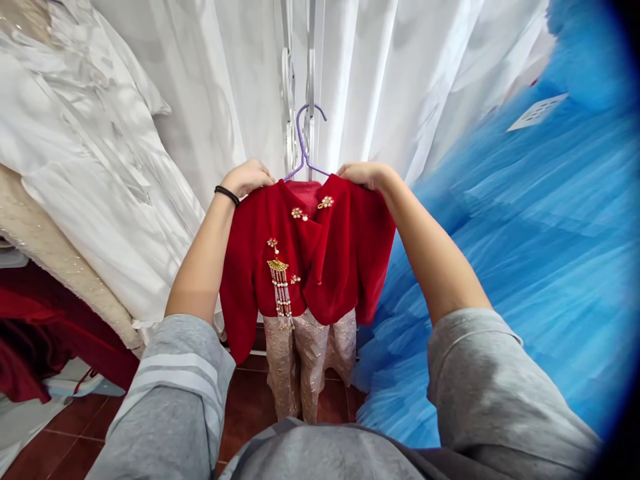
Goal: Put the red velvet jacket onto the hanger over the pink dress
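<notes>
A red velvet jacket point(345, 253) hangs on a purple hanger point(301, 137), facing me. My left hand point(249, 178) is closed on its left shoulder, the fingers partly hidden behind the cloth. At the other shoulder, my right hand point(361, 173) grips the fabric near the collar. Pearl flower fasteners point(326, 201) sit by the open neckline. A gold fan brooch point(278, 265) with a beaded tassel hangs on the jacket's left front. Below the hem shows a shiny pale pink skirt or dress point(310, 353), its upper part hidden by the jacket.
A blue tulle gown point(525, 253) with a white tag point(537, 112) fills the right side. White garments point(100, 153) hang at left, above dark red cloth point(60, 320). White curtains point(200, 67) stand behind, and the floor point(245, 400) is red-brown tile.
</notes>
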`<state>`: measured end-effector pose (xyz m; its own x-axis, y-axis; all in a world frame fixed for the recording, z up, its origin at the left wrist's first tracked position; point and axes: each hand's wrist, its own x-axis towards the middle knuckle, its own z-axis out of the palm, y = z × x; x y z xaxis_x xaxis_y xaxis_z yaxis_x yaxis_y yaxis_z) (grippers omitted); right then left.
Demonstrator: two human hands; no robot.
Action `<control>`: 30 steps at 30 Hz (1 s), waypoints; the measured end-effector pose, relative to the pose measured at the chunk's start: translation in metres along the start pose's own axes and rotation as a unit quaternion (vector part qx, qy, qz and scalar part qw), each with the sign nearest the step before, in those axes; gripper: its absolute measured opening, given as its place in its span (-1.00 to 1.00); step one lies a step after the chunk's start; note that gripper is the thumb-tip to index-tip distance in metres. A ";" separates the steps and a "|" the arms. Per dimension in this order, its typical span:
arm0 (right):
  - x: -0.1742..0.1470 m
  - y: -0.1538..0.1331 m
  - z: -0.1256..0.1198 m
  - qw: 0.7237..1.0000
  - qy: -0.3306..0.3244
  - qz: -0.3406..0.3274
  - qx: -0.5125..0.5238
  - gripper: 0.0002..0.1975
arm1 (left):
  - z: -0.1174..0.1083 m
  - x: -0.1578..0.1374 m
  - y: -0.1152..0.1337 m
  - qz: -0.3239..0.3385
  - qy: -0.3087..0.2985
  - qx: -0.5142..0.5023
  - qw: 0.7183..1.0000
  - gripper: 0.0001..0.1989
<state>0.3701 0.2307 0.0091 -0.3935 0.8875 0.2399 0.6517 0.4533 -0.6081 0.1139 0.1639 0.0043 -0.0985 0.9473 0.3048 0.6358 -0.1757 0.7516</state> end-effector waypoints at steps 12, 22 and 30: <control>-0.125 0.019 0.128 0.876 0.451 -0.134 -0.106 -0.51 | 0.017 -0.083 -0.023 0.463 0.021 0.373 0.804 -0.63; -0.172 0.001 0.127 0.902 0.381 -0.132 0.156 -0.72 | 0.031 -0.065 0.001 0.464 0.070 0.370 0.802 -0.76; -0.132 -0.018 0.228 0.982 0.148 -0.110 0.039 -0.51 | 0.063 -0.053 0.004 0.429 0.093 0.280 0.854 -0.74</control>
<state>0.2627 0.0869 -0.1842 -0.3064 0.7594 0.5740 0.5155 0.6393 -0.5706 0.1699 0.1297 -0.0462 0.5011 0.4660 0.7292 0.7960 -0.5788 -0.1772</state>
